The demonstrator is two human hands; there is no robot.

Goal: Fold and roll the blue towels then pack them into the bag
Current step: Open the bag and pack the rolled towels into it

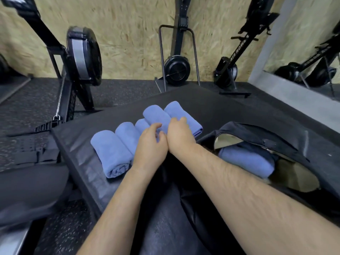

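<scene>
On the black mat [211,107], we are gripping a rolled blue towel [156,114].
Our left hand [152,142] and right hand [178,134] are curling fingers round it.

Premises are presenting as a gym. Rowing machines [176,70] are standing against the chipboard wall [128,34] beyond the left hand [152,144] and right hand [179,134] gripping a blue towel [156,115]; rubber flooring [27,107] is lying leftward, a mirror [312,43] rightward.

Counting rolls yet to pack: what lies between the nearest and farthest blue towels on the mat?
Three more rolled towels, side by side; the head view shows them.
</scene>
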